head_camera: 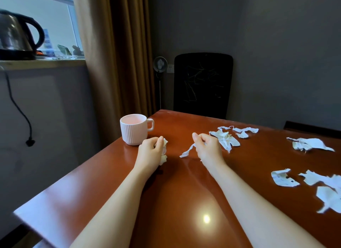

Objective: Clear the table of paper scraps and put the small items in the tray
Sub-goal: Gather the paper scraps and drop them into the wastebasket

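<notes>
My left grip (151,151) tight round a wad (163,158) (mug (133,130) just beside), right grip (207,148) tight on a strip (187,152).

Glossy wooden table (184,192), crumpled paper scraps (226,139), ribbed ceramic mug (133,130)

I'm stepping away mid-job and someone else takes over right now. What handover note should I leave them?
Hands: the left hand grips a crumpled paper wad beside the ribbed mug; the right hand pinches a torn paper strip that hangs toward the table.
Done: only what the hands hold.
Left: the scrap cluster just beyond the right hand, a far-right scrap, and torn pieces at the near right edge. No tray or small items are in view.
</notes>
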`<state>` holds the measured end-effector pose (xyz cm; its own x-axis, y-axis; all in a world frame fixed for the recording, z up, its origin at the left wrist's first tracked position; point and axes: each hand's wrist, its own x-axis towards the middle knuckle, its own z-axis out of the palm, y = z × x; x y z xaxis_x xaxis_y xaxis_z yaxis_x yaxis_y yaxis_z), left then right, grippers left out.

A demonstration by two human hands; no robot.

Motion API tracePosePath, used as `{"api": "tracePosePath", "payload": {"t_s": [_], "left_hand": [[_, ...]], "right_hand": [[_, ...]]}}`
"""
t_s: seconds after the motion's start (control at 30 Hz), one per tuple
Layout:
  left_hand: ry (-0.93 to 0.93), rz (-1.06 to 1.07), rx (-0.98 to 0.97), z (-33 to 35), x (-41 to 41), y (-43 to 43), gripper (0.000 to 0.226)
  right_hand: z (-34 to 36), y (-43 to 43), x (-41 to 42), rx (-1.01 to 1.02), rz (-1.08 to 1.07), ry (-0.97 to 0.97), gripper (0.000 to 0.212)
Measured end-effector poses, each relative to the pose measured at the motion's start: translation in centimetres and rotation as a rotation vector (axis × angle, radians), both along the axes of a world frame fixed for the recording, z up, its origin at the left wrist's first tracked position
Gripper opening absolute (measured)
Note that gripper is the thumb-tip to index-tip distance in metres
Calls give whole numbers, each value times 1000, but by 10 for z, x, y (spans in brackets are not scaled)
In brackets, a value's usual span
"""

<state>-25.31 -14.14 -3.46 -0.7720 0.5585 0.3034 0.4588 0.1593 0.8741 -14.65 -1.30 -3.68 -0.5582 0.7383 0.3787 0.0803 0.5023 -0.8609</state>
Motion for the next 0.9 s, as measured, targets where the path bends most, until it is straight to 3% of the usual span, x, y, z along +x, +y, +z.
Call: {"api": "tracePosePath", "payload": {"t_s": [0.4,0.6,0.9], "left_hand": [[-101,-63,62,10,60,-77,42],[-117,-74,89,11,77,-136,47],[-131,92,140,13,75,-227,49]], "right_hand": [[7,-89,44,-95,257,-67,49],[4,-137,51,-37,384,-143,47],[10,-229,24,-127,624,-157,46]]}}
